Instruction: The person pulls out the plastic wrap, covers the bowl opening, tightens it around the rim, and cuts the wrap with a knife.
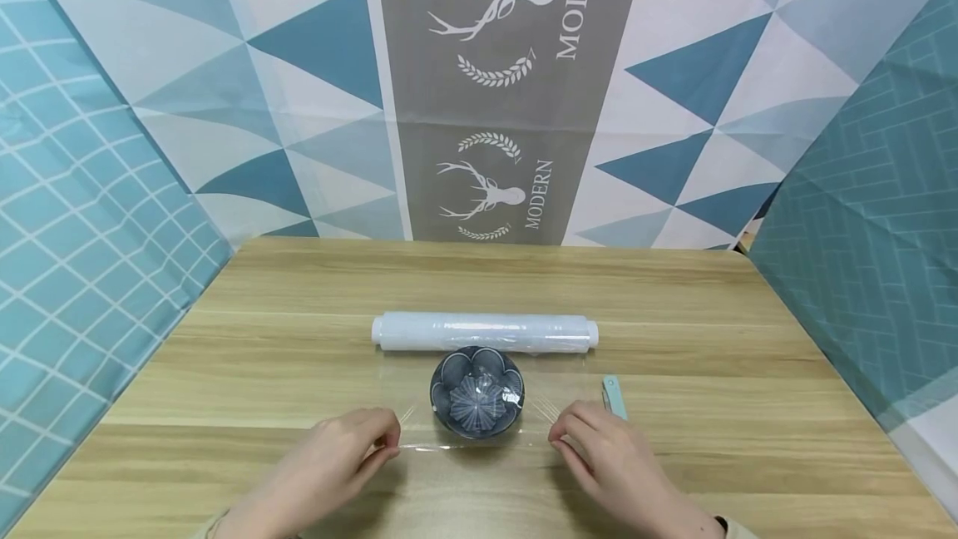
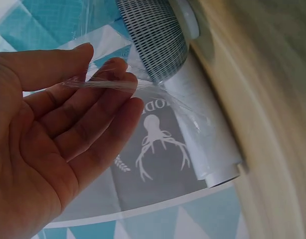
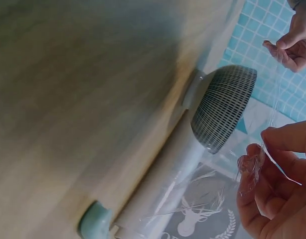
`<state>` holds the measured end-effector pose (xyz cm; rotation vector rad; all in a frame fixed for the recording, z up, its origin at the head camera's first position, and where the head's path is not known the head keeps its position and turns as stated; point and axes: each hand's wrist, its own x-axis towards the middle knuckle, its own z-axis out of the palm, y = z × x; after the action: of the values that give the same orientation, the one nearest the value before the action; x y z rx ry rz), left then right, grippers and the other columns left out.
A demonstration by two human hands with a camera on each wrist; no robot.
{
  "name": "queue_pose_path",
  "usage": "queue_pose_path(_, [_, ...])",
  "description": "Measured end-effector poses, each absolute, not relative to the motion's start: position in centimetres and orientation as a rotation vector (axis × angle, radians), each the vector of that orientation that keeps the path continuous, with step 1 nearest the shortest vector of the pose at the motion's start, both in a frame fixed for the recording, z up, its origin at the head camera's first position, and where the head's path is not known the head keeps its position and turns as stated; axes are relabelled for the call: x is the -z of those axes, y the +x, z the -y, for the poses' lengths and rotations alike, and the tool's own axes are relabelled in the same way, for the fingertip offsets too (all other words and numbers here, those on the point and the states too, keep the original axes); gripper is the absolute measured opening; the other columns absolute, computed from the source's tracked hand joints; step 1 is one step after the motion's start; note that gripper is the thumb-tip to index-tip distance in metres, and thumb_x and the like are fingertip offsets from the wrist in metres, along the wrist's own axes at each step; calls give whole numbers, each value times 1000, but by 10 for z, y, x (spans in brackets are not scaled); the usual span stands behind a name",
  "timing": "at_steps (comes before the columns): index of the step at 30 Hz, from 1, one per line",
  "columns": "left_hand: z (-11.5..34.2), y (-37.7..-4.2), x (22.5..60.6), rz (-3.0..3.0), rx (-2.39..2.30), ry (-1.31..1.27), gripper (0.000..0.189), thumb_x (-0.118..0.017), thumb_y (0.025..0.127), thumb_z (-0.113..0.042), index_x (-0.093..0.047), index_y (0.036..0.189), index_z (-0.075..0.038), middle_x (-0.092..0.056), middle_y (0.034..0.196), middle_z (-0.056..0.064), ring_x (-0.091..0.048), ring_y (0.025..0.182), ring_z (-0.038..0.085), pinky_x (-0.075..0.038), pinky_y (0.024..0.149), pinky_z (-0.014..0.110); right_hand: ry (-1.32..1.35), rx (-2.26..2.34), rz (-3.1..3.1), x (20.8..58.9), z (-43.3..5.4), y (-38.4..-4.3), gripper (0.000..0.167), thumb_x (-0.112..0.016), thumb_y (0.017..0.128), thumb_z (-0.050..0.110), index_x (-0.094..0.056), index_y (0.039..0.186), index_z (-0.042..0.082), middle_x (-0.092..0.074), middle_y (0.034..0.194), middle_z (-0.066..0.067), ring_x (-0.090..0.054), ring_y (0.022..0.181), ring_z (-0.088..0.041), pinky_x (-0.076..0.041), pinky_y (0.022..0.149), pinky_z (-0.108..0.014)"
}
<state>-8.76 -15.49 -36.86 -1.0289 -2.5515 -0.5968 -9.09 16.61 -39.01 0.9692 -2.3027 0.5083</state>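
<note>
A dark blue bowl point(image 1: 476, 393) with a petal pattern inside stands on the table; its checkered outside shows in both wrist views. Clear plastic wrap point(image 1: 464, 447) stretches over the bowl from the roll of plastic wrap point(image 1: 485, 332) lying behind it. At the sheet's near left corner my left hand point(image 1: 340, 456) pinches the film between thumb and fingers. My right hand point(image 1: 609, 456) pinches the near right corner, where the film bunches around the fingertips point(image 3: 248, 164). The film's front edge runs taut between both hands, close in front of the bowl.
A mint-green utility knife point(image 1: 614, 397) lies on the wooden table point(image 1: 224, 373), just beyond my right hand. Patterned cloth hangings point(image 1: 314, 90) stand behind the table and along both sides.
</note>
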Motion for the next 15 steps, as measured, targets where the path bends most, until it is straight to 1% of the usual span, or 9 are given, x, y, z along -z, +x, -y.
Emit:
queue_pose_path(2, [155,-88,371,2575,615,-1029,28,-69,71,-2,-50,75,-22,-49,72,-18,-46,66,-5,-43,56,13,962,-493,2320,392,-166,-91,12,-68,74,14,-61,81,20,-56,83,15,-55,77,-3,-45,68,-19])
queue_pose_path(4, [154,-88,374,2588,619,-1022,28,-69,71,-2,-50,74,-22,-48,72,-18,-46,66,-5,-43,56,13,950,-479,2350,394,-166,-91,13,-69,72,14,-61,80,21,-55,83,16,-55,77,-2,-45,68,-19])
queue_pose_path(6, [154,-88,376,2610,628,-1016,27,-69,72,-3,-50,74,-22,-48,71,-18,-45,66,-5,-43,56,14,940,-461,2383,396,-166,-90,13,-69,71,15,-61,79,21,-55,83,16,-55,78,-2,-46,69,-19])
queue_pose_path(9, [154,-89,379,2654,631,-998,25,-68,72,-3,-51,72,-21,-48,70,-18,-44,64,-5,-43,55,15,925,-448,2438,400,-166,-91,11,-69,72,16,-61,78,23,-55,84,17,-55,79,-1,-46,69,-19])
queue_pose_path(15, [152,-92,383,2741,655,-948,23,-65,75,-6,-50,71,-22,-46,68,-19,-43,63,-5,-42,55,17,891,-466,2520,405,-166,-94,15,-73,69,16,-62,76,24,-54,84,17,-54,79,0,-47,67,-19])
